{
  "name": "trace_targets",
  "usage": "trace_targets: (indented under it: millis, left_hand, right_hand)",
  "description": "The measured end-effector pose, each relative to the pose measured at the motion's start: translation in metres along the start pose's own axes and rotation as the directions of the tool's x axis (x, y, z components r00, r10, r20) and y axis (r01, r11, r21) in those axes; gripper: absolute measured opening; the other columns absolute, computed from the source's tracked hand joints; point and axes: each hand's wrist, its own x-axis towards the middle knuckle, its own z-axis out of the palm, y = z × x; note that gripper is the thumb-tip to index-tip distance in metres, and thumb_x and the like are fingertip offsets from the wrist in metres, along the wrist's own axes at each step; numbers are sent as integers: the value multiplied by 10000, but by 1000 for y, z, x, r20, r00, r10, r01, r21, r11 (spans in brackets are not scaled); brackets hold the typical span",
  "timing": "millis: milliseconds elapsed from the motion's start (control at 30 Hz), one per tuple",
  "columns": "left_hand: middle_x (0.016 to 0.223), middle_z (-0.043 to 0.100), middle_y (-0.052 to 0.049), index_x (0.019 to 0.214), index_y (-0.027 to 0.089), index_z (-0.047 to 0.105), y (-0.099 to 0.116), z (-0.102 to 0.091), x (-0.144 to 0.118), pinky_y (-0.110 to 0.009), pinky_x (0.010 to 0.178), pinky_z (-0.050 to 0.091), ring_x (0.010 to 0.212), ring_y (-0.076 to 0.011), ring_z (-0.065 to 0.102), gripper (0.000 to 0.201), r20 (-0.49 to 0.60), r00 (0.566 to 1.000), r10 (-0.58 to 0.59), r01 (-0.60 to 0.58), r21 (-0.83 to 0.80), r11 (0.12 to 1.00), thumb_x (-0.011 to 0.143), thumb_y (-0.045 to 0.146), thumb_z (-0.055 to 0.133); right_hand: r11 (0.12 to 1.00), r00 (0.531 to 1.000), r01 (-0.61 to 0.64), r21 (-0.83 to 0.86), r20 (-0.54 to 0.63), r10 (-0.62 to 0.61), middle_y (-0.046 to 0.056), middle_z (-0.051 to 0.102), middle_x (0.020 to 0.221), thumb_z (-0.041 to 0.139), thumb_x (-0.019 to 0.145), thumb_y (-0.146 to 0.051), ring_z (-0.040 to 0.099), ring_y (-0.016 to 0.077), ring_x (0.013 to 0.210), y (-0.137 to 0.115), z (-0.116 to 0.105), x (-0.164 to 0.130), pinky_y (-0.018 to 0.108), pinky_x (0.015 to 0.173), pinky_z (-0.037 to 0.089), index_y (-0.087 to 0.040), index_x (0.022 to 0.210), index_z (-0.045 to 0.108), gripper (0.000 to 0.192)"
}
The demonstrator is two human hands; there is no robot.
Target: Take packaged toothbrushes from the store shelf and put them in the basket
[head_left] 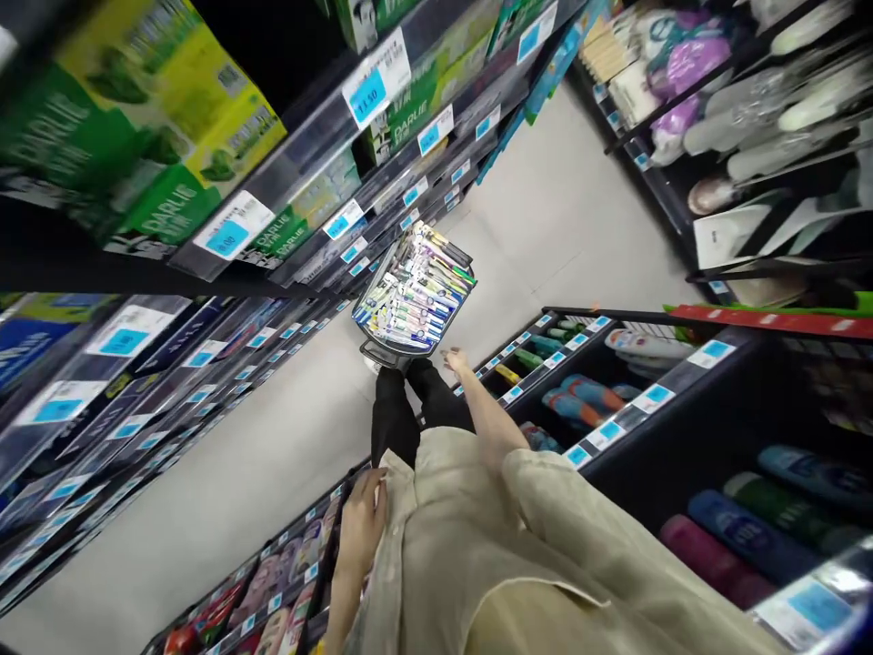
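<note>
A shopping basket (364,320) with a dark rim and handle stands on the floor just ahead of my feet. Packaged toothbrushes (426,287) in many colours are heaped inside it. My right hand (455,360) hangs in the air near the basket's lower right side, fingers loosely bent and apart, holding nothing. Beside the front edge of my beige shirt (436,509), my left hand (366,511) rests with its fingers slightly curled against the cloth. Nothing shows in that hand, though its palm is hidden.
Tall shelves with Darlie toothpaste boxes (170,118) and blue price tags rise on my left. A lower shelf unit (614,400) holding bottles flanks my right. Grey floor (538,218) runs ahead to a rack of plastic-wrapped goods (764,109). More packaged goods (265,582) lie at lower left.
</note>
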Motion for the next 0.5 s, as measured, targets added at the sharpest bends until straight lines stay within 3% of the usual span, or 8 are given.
trace_targets:
  millis: [233, 367, 500]
  left_hand:
    - [1152, 772, -124, 1134, 231, 743, -38, 44, 18, -427, 907, 636, 1050, -280, 757, 340, 119, 986, -117, 132, -128, 983, 1030, 365, 448]
    - [1140, 792, -110, 1088, 254, 768, -55, 65, 21, -365, 773, 659, 959, -274, 779, 336, 136, 952, -273, 298, -219, 929, 1005, 454, 512]
    - [1088, 811, -99, 1032, 253, 782, -67, 84, 22, -392, 802, 657, 952, -285, 782, 375, 148, 912, -383, 409, -230, 883, 980, 535, 540]
  right_hand:
    - [1000, 1000, 25, 2, -6, -25, 110, 724, 1201, 760, 860, -208, 671, 193, 1000, 33, 21, 81, 291, 796, 590, -187, 1317, 576, 494]
    - [998, 998, 61, -6, 1, -61, 133, 665, 1336, 794, 826, -268, 660, 198, 1056, 46, 36, 127, 280, 814, 567, -181, 1316, 554, 553]
    - [996, 997, 83, -19, 5, -83, 128, 658, 1344, 810, 815, -310, 643, 188, 1057, 60, 53, 165, 275, 821, 544, -162, 1340, 511, 623]
